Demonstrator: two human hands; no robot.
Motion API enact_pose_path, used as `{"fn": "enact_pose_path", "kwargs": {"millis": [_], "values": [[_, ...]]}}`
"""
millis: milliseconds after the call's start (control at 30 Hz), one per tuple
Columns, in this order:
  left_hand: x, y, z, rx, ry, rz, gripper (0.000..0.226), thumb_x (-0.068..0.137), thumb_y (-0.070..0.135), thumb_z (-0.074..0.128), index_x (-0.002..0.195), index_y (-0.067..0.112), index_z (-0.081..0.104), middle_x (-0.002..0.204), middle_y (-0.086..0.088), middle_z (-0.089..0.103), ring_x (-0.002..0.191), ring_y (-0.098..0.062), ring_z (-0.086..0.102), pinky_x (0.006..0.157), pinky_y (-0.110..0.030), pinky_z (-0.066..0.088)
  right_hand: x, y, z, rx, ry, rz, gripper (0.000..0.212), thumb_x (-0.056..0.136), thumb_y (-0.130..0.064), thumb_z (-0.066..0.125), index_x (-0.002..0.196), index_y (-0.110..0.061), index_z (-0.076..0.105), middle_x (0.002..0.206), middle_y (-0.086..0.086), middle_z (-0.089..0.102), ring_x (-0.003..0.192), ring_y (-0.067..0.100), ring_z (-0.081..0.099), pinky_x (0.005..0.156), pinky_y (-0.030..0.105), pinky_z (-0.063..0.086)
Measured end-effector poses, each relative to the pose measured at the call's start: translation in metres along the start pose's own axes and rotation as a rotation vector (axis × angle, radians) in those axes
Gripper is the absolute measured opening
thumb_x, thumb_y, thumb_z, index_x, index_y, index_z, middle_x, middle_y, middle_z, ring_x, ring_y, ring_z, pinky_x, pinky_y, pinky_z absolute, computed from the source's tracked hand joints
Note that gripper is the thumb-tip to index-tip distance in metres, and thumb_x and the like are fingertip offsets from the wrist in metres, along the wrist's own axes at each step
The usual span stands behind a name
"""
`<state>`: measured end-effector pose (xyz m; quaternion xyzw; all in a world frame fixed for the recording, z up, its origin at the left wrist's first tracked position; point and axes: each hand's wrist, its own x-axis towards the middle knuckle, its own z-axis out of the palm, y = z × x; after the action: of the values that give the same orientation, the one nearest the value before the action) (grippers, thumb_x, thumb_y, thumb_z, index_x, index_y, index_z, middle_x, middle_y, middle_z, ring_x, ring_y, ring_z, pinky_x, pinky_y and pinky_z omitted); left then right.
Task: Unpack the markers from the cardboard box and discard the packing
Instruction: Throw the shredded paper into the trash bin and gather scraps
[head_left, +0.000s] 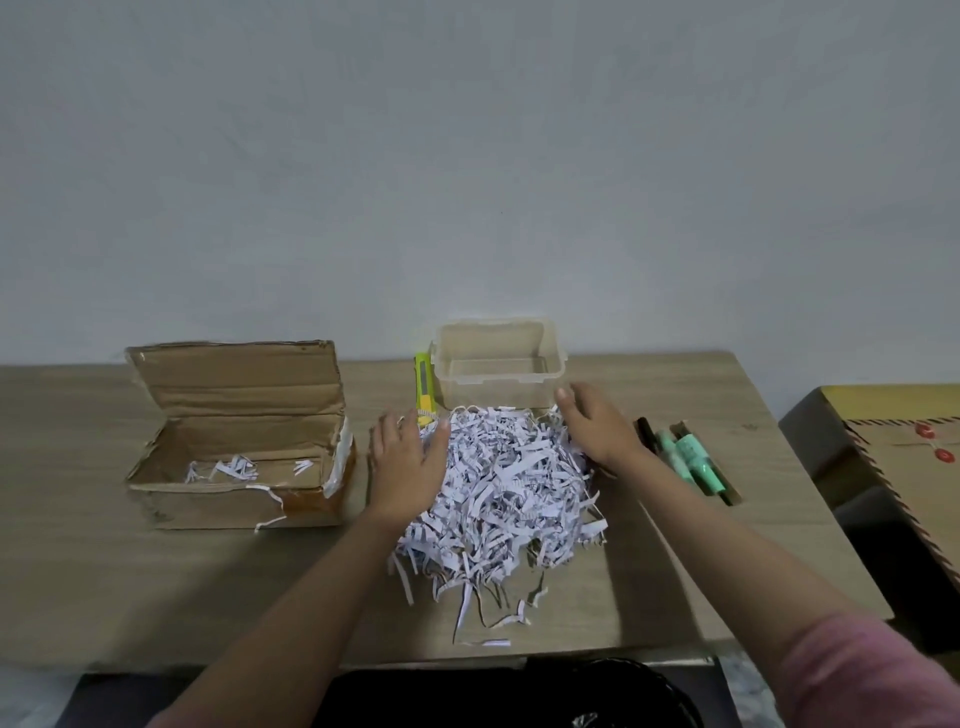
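Markers (691, 457) are lying just beyond my right hand (597, 431), already out; I'm cupping both open hands, left hand (405, 462) opposite, around the shredded paper (504, 493) to gather it for binning.

A person's left hand (408, 462) and right hand (597, 428) flank a heap of shredded paper (504, 499) mid-table (156, 582). An open cardboard box (234, 447) sits toward the left edge, markers (691, 460) toward the right.
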<state>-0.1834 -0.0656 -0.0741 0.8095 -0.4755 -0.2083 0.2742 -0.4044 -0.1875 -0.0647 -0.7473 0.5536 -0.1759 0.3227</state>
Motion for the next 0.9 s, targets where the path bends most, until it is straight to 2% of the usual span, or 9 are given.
{"fn": "enact_pose_path", "kwargs": {"millis": [133, 200, 267, 367, 433, 500, 600, 733, 900], "values": [[-0.002, 0.000, 0.012, -0.133, -0.078, -0.023, 0.083, 0.084, 0.074, 0.018, 0.146, 0.019, 0.028, 0.154, -0.007, 0.027, 0.144, -0.025, 0.018, 0.117, -0.047, 0.016, -0.013, -0.010, 0.008, 0.073, -0.087, 0.011, 0.080, 0.082, -0.078, 0.015, 0.124, -0.021, 0.053, 0.133, 0.007, 0.054, 0.125, 0.028, 0.048, 0.109, 0.060, 0.027], [-0.008, 0.000, 0.014, -0.235, -0.090, -0.034, 0.088, 0.078, 0.082, 0.016, 0.140, 0.024, 0.038, 0.146, -0.005, 0.040, 0.138, -0.025, 0.032, 0.114, -0.050, 0.024, -0.029, -0.013, 0.010, 0.173, -0.131, -0.009, 0.066, 0.090, -0.064, 0.025, 0.135, -0.021, 0.046, 0.137, 0.005, 0.053, 0.123, 0.027, 0.051, 0.107, 0.046, 0.034], [-0.017, -0.003, 0.010, -0.302, -0.075, -0.047, 0.091, 0.070, 0.086, 0.017, 0.136, 0.029, 0.043, 0.142, -0.002, 0.045, 0.133, -0.022, 0.039, 0.112, -0.051, 0.028, -0.044, -0.010, 0.008, 0.237, -0.170, -0.046, 0.057, 0.094, -0.054, 0.034, 0.141, -0.021, 0.039, 0.140, 0.004, 0.050, 0.117, 0.022, 0.054, 0.095, 0.031, 0.039], [-0.033, -0.019, -0.002, -0.368, 0.040, 0.048, 0.077, 0.076, 0.076, 0.031, 0.133, 0.028, 0.047, 0.136, -0.002, 0.051, 0.127, -0.018, 0.045, 0.109, -0.049, 0.033, -0.061, 0.004, 0.001, 0.225, -0.121, -0.123, 0.074, 0.083, -0.068, 0.043, 0.144, -0.028, 0.032, 0.147, -0.001, 0.041, 0.127, 0.014, 0.044, 0.102, 0.035, 0.038], [-0.040, -0.035, -0.006, -0.335, 0.052, 0.128, 0.069, 0.080, 0.064, 0.036, 0.136, 0.025, 0.044, 0.140, -0.005, 0.046, 0.132, -0.020, 0.040, 0.110, -0.050, 0.032, -0.069, 0.014, 0.004, 0.137, -0.114, -0.163, 0.093, 0.069, -0.083, 0.040, 0.146, -0.035, 0.022, 0.153, -0.003, 0.032, 0.136, 0.016, 0.035, 0.110, 0.045, 0.031], [-0.046, -0.045, -0.002, -0.228, 0.022, 0.125, 0.080, 0.075, 0.064, 0.035, 0.143, 0.024, 0.034, 0.152, -0.007, 0.032, 0.141, -0.020, 0.026, 0.115, -0.049, 0.023, -0.076, 0.016, 0.016, 0.034, -0.100, -0.219, 0.104, 0.060, -0.089, 0.040, 0.147, -0.043, 0.007, 0.158, -0.007, 0.017, 0.143, 0.023, 0.023, 0.113, 0.062, 0.017], [-0.055, -0.036, 0.013, -0.156, 0.018, 0.097, 0.089, 0.072, 0.069, 0.027, 0.149, 0.024, 0.020, 0.159, -0.001, 0.015, 0.145, -0.017, 0.014, 0.118, -0.049, 0.009, -0.082, 0.003, 0.039, -0.022, -0.056, -0.245, 0.114, 0.054, -0.089, 0.047, 0.146, -0.046, -0.004, 0.160, -0.006, 0.003, 0.147, 0.022, 0.008, 0.113, 0.064, -0.001], [-0.055, -0.010, 0.032, -0.259, 0.010, 0.088, 0.074, 0.083, 0.066, 0.019, 0.147, 0.029, 0.023, 0.158, 0.005, 0.016, 0.146, -0.011, 0.009, 0.117, -0.047, -0.003, -0.083, -0.018, 0.068, 0.113, 0.040, -0.229, 0.098, 0.064, -0.087, 0.041, 0.147, -0.043, 0.009, 0.159, -0.005, 0.014, 0.147, 0.016, 0.012, 0.116, 0.060, 0.006], [-0.048, 0.007, 0.046, -0.439, 0.059, 0.094, 0.066, 0.088, 0.059, 0.016, 0.142, 0.029, 0.036, 0.145, 0.015, 0.036, 0.138, -0.003, 0.026, 0.118, -0.039, 0.018, -0.081, -0.041, 0.093, 0.351, 0.143, -0.180, 0.067, 0.084, -0.062, 0.042, 0.140, -0.026, 0.039, 0.145, -0.003, 0.044, 0.135, 0.010, 0.037, 0.110, 0.049, 0.033]]}}
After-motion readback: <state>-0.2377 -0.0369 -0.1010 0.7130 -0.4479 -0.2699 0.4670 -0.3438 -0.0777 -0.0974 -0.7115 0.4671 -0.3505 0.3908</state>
